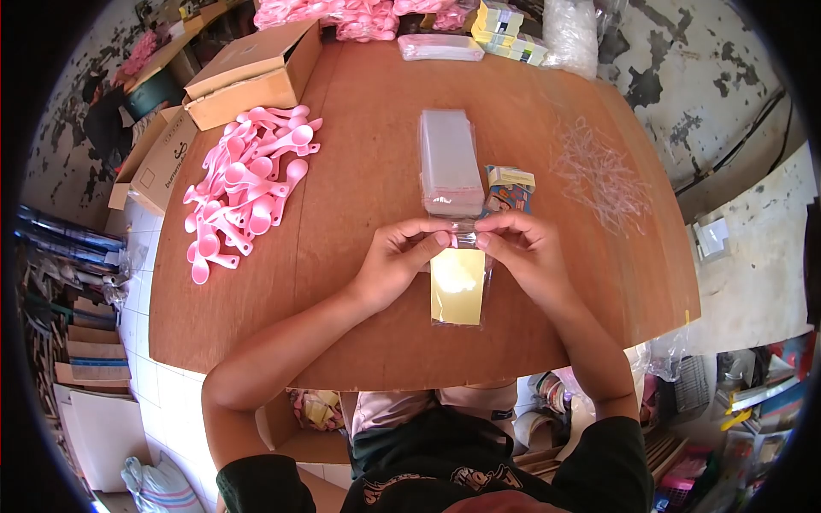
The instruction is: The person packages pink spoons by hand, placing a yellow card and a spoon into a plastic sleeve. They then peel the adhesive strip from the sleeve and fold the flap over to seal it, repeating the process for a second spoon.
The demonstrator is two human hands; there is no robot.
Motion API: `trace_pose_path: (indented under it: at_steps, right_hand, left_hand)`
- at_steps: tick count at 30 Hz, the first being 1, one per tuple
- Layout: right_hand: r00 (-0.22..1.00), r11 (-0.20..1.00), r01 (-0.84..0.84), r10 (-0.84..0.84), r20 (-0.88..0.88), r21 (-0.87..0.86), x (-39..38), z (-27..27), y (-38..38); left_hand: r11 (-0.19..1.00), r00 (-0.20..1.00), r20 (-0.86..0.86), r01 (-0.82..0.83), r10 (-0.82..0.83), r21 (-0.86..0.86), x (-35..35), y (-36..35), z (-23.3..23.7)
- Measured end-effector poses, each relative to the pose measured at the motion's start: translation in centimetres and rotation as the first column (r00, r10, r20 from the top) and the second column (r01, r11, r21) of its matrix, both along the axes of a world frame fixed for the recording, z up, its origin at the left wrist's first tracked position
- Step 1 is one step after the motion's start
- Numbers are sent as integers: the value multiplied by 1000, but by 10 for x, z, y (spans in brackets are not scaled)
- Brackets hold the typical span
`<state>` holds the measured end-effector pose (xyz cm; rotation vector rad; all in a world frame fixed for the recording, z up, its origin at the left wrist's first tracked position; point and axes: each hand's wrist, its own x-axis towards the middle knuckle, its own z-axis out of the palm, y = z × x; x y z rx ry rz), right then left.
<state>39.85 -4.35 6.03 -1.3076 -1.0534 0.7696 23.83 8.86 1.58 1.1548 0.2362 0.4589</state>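
Note:
Both hands meet at the open end of a clear plastic bag with a yellow card (pixel 457 286) inside, near the table's front edge. My left hand (pixel 409 255) pinches the bag's top left corner between thumb and fingers. On the right corner, my right hand (pixel 520 246) is closed in a similar pinch. Just beyond the hands lies a stack of clear plastic bags (pixel 451 158). A small blue and yellow printed packet (pixel 510 190) sits to the right of that stack.
Pink spoons (pixel 248 179) are heaped on the left of the wooden table (pixel 359 111). A cardboard box (pixel 252 73) stands behind them. Clear plastic strips (pixel 603 175) lie at the right. Pink bundles (pixel 368 17) line the far edge. A person (pixel 107 124) is at the far left.

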Motion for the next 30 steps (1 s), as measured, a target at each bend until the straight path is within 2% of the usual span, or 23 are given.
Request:
trace_pose_path:
  at_steps: [5, 11, 23, 26, 28, 30]
  right_hand:
    - [998, 1000, 14, -15, -63, -19, 2, 0, 0]
    - [992, 997, -74, 74, -99, 3, 1, 7, -2]
    - [996, 996, -83, 82, -36, -25, 3, 6, -4]
    - [996, 996, -86, 85, 21, 30, 4, 5, -3]
    - [989, 994, -94, 87, 120, 48, 4, 6, -3]
    - [990, 994, -98, 92, 104, 57, 4, 4, -3]
  left_hand:
    - [1000, 999, 26, 20, -20, 10, 1, 2, -5]
    - [1000, 999, 29, 17, -18, 25, 0, 2, -2]
    - [999, 995, 93, 42, -39, -30, -1, 2, 1]
    - [998, 995, 86, 53, -50, -40, -1, 3, 1]
    - [997, 995, 85, 55, -51, -48, -1, 3, 0]
    - [997, 995, 85, 55, -50, -57, -2, 4, 0]
